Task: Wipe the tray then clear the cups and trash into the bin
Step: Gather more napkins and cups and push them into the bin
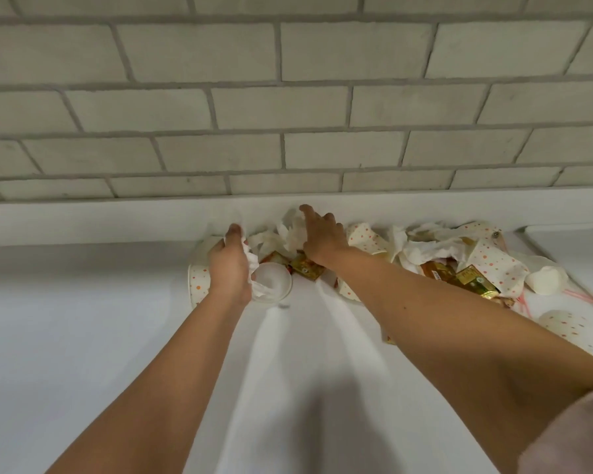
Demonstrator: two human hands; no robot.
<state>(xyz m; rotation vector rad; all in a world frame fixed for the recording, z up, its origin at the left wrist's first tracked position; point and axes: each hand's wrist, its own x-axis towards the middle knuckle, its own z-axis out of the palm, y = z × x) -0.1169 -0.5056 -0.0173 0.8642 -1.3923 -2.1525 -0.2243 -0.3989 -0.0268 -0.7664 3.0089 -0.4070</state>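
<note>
Trash is seen heaped along the far edge of the white desk, at the foot of a grey brick wall, from the centre of the frame out to the right. Spotted paper cups, crumpled napkins and gold and orange packets are mixed together in the heap.

Left of centre, the left hand is stretched forward, and its fingers are curled round a white tissue wad, which is held against a clear plastic cup. A spotted cup on its side is partly hidden just left of that hand.

At the centre, close to the wall, the right hand is laid on another crumpled tissue. Its forefinger is stretched forward and the other fingers are bent over the paper; whether the paper is gripped cannot be told.

A plain white cup is tipped over at the right end of the heap, and a further spotted cup lies nearer, towards the lower right. A white raised edge is seen at the right of the frame beyond the heap; whether it belongs to the tray cannot be told. A pale sleeve fills the lower right corner
</note>
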